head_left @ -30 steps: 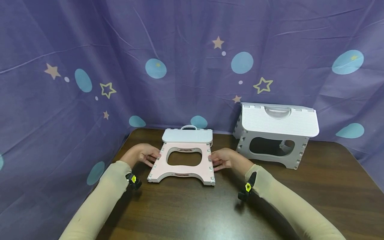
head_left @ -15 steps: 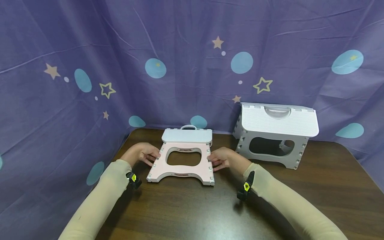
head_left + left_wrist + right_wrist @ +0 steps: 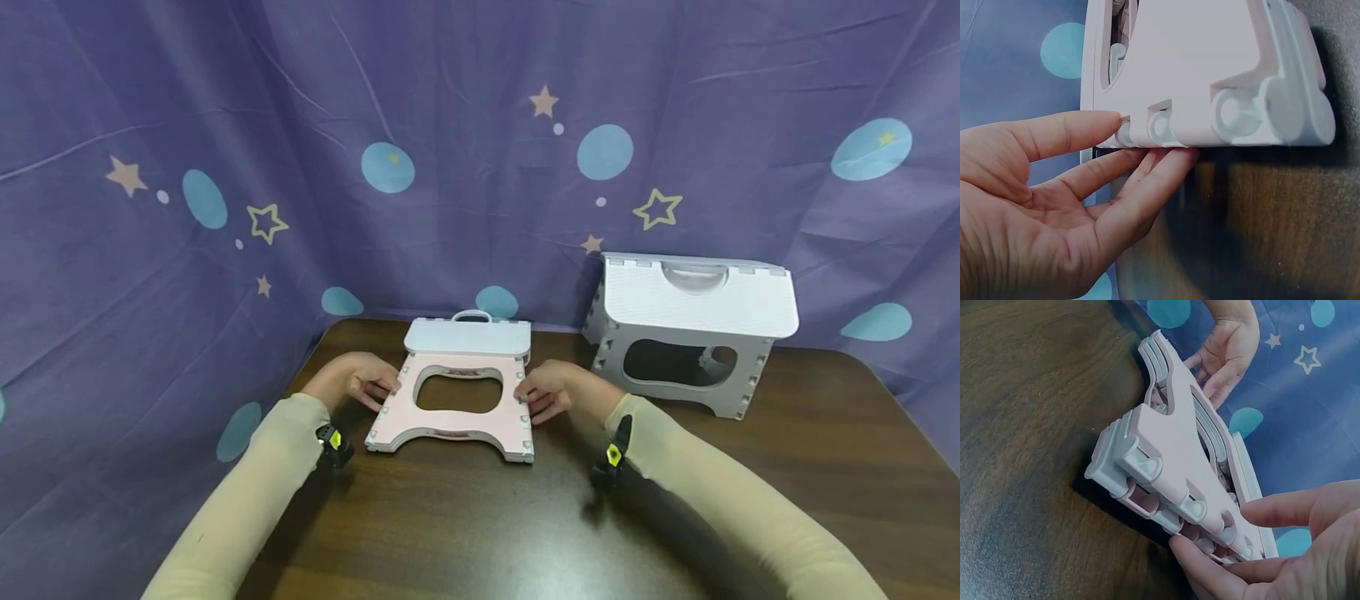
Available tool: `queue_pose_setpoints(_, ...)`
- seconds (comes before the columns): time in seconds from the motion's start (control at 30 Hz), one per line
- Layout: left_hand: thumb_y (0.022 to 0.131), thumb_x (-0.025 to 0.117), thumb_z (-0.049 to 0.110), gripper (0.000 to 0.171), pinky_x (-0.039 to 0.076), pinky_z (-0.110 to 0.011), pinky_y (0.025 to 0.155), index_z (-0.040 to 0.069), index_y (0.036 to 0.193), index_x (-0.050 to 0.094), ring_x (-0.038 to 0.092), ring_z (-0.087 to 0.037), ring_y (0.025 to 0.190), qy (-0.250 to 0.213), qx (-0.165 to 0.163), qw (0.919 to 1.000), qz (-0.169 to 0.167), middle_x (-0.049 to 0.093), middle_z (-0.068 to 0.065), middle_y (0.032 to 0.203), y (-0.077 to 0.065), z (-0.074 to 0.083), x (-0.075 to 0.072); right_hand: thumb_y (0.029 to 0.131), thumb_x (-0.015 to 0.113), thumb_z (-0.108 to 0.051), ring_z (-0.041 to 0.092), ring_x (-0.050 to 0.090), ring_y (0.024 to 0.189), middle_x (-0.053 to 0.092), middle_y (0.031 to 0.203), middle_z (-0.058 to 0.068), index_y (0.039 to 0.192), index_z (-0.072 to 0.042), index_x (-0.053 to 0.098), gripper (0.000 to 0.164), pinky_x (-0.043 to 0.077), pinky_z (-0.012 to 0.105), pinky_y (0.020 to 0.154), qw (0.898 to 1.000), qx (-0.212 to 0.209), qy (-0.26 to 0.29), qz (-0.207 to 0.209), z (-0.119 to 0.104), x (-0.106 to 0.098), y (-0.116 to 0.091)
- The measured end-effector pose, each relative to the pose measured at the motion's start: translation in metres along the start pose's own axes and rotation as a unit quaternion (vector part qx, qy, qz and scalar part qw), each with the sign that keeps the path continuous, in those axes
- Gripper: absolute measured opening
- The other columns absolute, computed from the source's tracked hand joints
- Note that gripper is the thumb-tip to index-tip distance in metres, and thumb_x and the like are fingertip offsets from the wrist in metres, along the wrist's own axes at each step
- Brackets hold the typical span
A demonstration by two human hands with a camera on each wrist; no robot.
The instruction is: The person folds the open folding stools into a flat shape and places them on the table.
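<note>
A pink and white folding stool (image 3: 465,423), folded flat, lies on the table with its handle end toward the curtain. My left hand (image 3: 372,381) grips its left edge. In the left wrist view, the thumb of the left hand (image 3: 1054,212) is at the upper face and the other fingers reach beneath the edge. Opposite, my right hand (image 3: 547,390) holds the right edge. The right wrist view shows that thumb near the hinge knobs of the stool (image 3: 1179,462), with the fingers below. Fingertips under the stool are partly hidden.
A larger white and grey step stool (image 3: 701,300) stands unfolded at the back right of the brown wooden table (image 3: 450,533). Behind the table hangs a purple curtain (image 3: 465,208) with stars and blue ovals.
My right hand has shifted slightly left along with its wrist camera. The folded stool and left hand have barely moved; the head view has tilted a little.
</note>
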State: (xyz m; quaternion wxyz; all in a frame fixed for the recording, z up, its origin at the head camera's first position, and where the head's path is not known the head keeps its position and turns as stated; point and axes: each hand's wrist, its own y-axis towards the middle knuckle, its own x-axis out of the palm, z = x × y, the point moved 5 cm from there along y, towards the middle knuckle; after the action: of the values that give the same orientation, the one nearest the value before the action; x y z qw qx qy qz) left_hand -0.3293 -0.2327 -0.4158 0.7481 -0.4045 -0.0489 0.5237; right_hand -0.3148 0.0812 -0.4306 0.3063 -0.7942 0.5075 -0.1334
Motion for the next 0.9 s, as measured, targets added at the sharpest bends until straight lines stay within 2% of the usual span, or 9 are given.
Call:
queue_pose_setpoints(0.23, 0.097, 0.058, 0.002, 0.005, 0.061, -0.042, 0.087, 0.003, 0.1, 0.061, 0.063, -0.016, 0.083, 0.0, -0.004, 0.9999, 0.009, 0.063, 0.003, 0.074, 0.0005, 0.004, 0.001, 0.096, 0.06, -0.008, 0.033, 0.063, 0.1, 0.058, 0.109, 0.021, 0.118, 0.001, 0.054, 0.025, 0.056, 0.051, 0.101, 1.0, 0.007, 0.026, -0.004, 0.0003, -0.0017, -0.0004)
queue_pose_setpoints(0.37, 0.096, 0.057, 0.006, 0.007, 0.06, -0.043, 0.09, 0.007, 0.09, 0.059, 0.061, -0.016, 0.082, 0.001, -0.011, 0.9998, 0.015, 0.06, 0.003, 0.074, 0.0002, 0.0069, 0.0013, 0.095, 0.06, -0.01, 0.037, 0.063, 0.105, 0.058, 0.114, 0.024, 0.125, 0.001, 0.051, 0.034, 0.056, 0.052, 0.101, 0.999, 0.001, 0.034, -0.007, 0.0002, -0.0008, 0.0008)
queue_pose_setpoints(0.47, 0.094, 0.057, 0.008, 0.002, 0.059, -0.043, 0.09, 0.007, 0.095, 0.057, 0.059, -0.016, 0.083, -0.002, -0.013, 0.9997, 0.02, 0.058, 0.001, 0.079, -0.0003, 0.0077, 0.0009, 0.096, 0.059, -0.012, 0.037, 0.063, 0.106, 0.057, 0.114, 0.025, 0.129, 0.0, 0.049, 0.037, 0.055, 0.053, 0.102, 0.999, 0.0, 0.04, -0.008, -0.0004, 0.0005, 0.0002)
queue_pose_setpoints(0.63, 0.089, 0.055, 0.012, 0.018, 0.058, -0.046, 0.093, 0.007, 0.105, 0.056, 0.058, -0.019, 0.089, -0.002, -0.009, 0.9998, 0.019, 0.057, -0.004, 0.091, -0.0003, 0.0071, 0.0004, 0.097, 0.058, -0.013, 0.038, 0.061, 0.108, 0.056, 0.116, 0.025, 0.134, 0.0, 0.048, 0.04, 0.053, 0.053, 0.105, 0.999, 0.003, 0.048, -0.009, -0.0012, 0.0024, -0.0022)
queue_pose_setpoints(0.77, 0.093, 0.052, 0.02, 0.023, 0.057, -0.049, 0.097, 0.004, 0.11, 0.055, 0.056, -0.022, 0.095, 0.005, -0.008, 0.9999, 0.012, 0.056, -0.006, 0.097, -0.0003, 0.0067, 0.0004, 0.097, 0.057, -0.013, 0.037, 0.06, 0.108, 0.055, 0.116, 0.024, 0.129, -0.001, 0.05, 0.035, 0.052, 0.053, 0.106, 0.999, 0.001, 0.047, -0.008, -0.0013, 0.0029, -0.0031)
queue_pose_setpoints(0.9, 0.098, 0.049, 0.028, 0.042, 0.056, -0.051, 0.099, -0.004, 0.126, 0.051, 0.055, -0.025, 0.099, 0.009, -0.012, 0.9999, 0.008, 0.055, -0.009, 0.102, -0.0016, 0.0076, 0.0008, 0.097, 0.057, -0.014, 0.036, 0.061, 0.107, 0.055, 0.115, 0.023, 0.124, -0.001, 0.052, 0.03, 0.052, 0.053, 0.107, 0.999, -0.001, 0.046, -0.004, -0.0005, 0.0025, -0.003)
